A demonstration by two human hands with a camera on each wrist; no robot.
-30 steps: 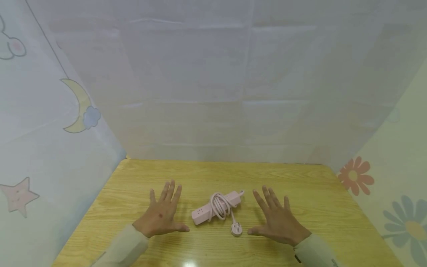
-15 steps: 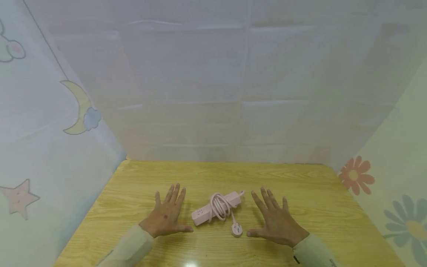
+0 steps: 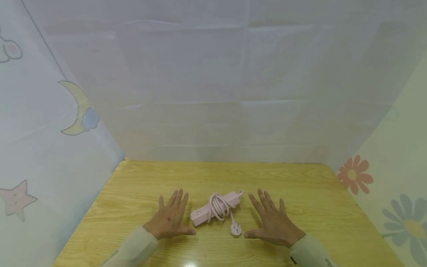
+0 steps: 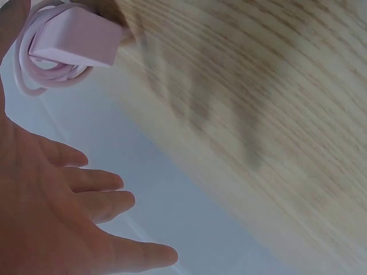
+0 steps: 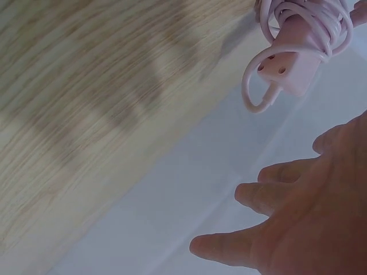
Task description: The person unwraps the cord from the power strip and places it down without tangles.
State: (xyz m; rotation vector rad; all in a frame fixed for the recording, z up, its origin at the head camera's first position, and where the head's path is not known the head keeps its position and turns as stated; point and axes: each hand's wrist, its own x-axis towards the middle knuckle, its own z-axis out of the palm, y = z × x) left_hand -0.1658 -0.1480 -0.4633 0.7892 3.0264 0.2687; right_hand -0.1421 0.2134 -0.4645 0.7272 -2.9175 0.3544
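A pale pink power strip [image 3: 201,214] lies at a slant on the wooden table, its cord [image 3: 218,206] coiled around its middle. The plug [image 3: 235,230] rests on the tabletop at the near right end of the cord, pins facing up. To the left of the strip, my left hand [image 3: 168,220] is spread with straight fingers, thumb tip close to the strip's left end. On the other side my right hand [image 3: 275,224] is spread the same way, thumb pointing at the plug. Neither hand holds anything. Both wrist views show the strip [image 4: 77,37] beyond the spread fingers.
The wood-grain table [image 3: 300,185] ends at a pale hanging sheet [image 3: 213,92] at the back. Printed panels stand along both sides, with a moon [image 3: 78,107] on the left and flowers [image 3: 355,174] on the right.
My left hand has shifted right and slightly nearer to me, closer to the power strip. The right hand has drifted slightly left. The strip has stayed in place.
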